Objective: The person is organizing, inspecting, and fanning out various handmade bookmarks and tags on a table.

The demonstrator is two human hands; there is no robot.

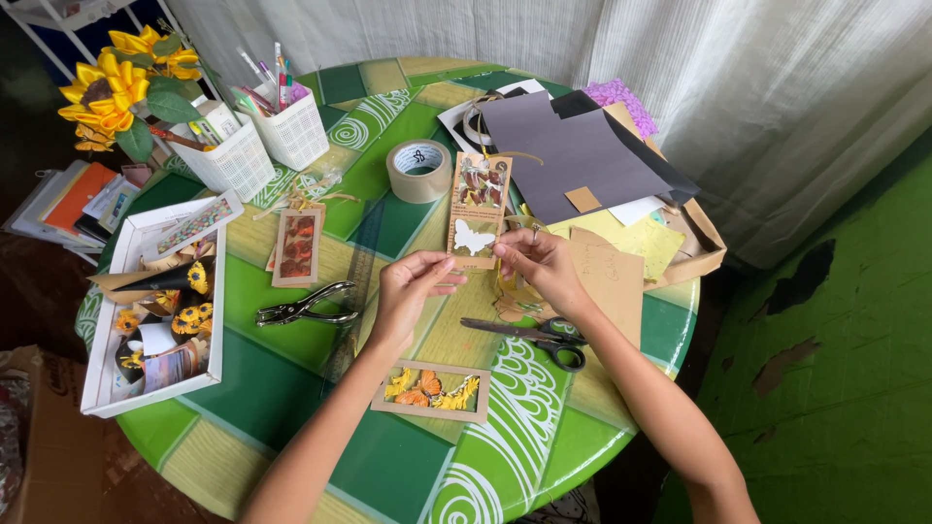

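Left hand (408, 286): pinches bookmark (478, 210) bottom edge | Right hand (539, 262): pinches same edge | Done: butterfly cut-out, leaf decoration in place | Finished pieces: butterfly card (431, 390), brown card (296, 247) | Idle: scissors (529, 336), hole punch (303, 309).

A brown cardboard box (701, 238) lies open at the bench's far right edge, partly under black and yellow paper. A corner of another brown carton (39, 427) shows on the floor at the lower left. No labels, signs or screens show.
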